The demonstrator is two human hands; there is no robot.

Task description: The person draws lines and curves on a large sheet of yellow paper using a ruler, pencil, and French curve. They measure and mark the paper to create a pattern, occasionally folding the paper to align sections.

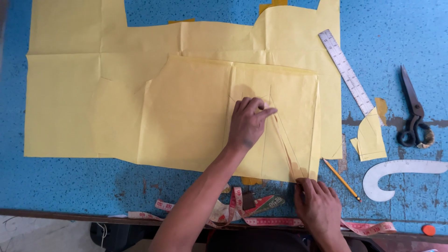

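Observation:
A large sheet of yellow pattern paper lies flat on a blue table, with pencil lines drawn across its right part. My left hand presses down on the paper near the top of a slanted fold line, fingers together. My right hand pinches the paper's lower right edge, where the narrow fold ends.
A clear ruler, black scissors, a white curved template, a pencil and a small yellow paper scrap lie to the right. A measuring tape is bunched at the front edge.

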